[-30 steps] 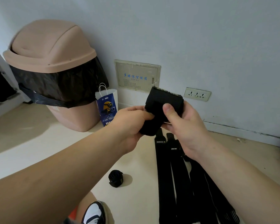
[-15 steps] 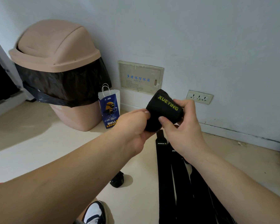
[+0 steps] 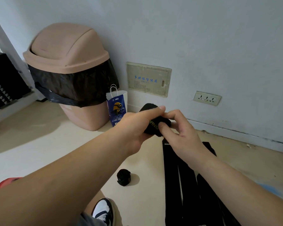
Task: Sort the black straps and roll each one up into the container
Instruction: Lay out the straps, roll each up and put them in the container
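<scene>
Black strap roll (image 3: 154, 125), lettering part-hidden under left hand (image 3: 136, 127), right hand (image 3: 180, 136) pinching

Plain indoor room corner, home or small office, couldn't tell which. Pale painted wall (image 3: 203, 38), beige floor (image 3: 31, 128), tan swing-lid bin (image 3: 67, 51) with black liner (image 3: 75, 85), recessed wall box (image 3: 148, 79) with blue Chinese lettering, low socket (image 3: 207, 98), and a small paper bag (image 3: 116, 108) stood beside the bin.

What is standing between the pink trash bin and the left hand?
A small blue paper bag with white handles, as the head view shows.
</scene>
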`<state>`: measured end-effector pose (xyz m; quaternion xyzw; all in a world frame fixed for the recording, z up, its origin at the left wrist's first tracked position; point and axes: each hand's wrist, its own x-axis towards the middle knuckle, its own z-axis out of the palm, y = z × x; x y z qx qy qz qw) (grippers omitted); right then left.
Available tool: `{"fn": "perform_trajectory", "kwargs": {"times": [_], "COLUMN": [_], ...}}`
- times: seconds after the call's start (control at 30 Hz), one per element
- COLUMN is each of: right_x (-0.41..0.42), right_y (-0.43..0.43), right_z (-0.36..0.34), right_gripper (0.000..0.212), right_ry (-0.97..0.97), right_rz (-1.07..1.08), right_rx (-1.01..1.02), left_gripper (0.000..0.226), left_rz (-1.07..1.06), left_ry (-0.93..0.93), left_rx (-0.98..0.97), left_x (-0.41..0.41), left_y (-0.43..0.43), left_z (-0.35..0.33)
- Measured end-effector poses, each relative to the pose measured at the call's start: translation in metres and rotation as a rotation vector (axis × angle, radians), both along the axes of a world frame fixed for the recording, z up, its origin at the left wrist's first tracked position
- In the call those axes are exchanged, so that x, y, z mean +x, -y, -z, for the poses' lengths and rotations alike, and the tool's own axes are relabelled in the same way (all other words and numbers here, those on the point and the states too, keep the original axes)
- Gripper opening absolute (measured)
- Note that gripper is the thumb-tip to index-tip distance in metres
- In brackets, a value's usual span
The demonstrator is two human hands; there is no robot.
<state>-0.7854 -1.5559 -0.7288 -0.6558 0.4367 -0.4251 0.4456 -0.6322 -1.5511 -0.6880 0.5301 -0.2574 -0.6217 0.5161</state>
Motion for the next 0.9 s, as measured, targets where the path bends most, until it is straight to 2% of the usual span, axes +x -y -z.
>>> {"fn": "perform_trajectory", "kwargs": {"times": [0.07,0.2,0.23,0.3,0.37,0.53,0.67,0.8,0.9], "right_x": [-0.005,-0.021,-0.024,-0.028,-0.028,-0.019,-0.019,-0.028,-0.035], "right_y": [0.001,0.005,0.004,0.004,-0.002,-0.01,-0.014,-0.018,-0.026], "right_z": [0.0,0.003,0.003,0.007,0.012,0.018,0.017,0.035,0.054], "right_gripper": [0.016,0.053,0.055,0.052,0.057,0.058,0.063,0.063,0.076], "right_ry": [0.074,0.258,0.228,0.058,-0.101,-0.346,-0.56,-0.63,-0.738], "right_rz": [-0.011,-0.135,-0.184,-0.225,-0.245,-0.208,-0.148,-0.131,-0.162], "right_rx": [0.096,0.345,0.372,0.338,0.318,0.239,0.122,0.121,0.154], "left_gripper": [0.041,0.027,0.028,0.031,0.036,0.053,0.047,0.047,0.042], "left_rz": [0.046,0.197,0.23,0.281,0.318,0.42,0.579,0.591,0.575], "left_ry": [0.044,0.051,0.068,0.114,0.167,0.273,0.464,0.373,0.453], "left_rx": [0.005,-0.045,-0.066,-0.098,-0.114,-0.015,0.01,0.019,0.023], "left_x": [0.002,0.004,0.006,0.01,0.015,0.031,0.02,0.007,-0.001], "left_y": [-0.003,-0.016,-0.02,-0.029,-0.038,-0.039,-0.031,-0.03,-0.027], "left_z": [0.005,0.011,0.014,0.026,0.042,0.054,0.054,0.083,0.116]}}
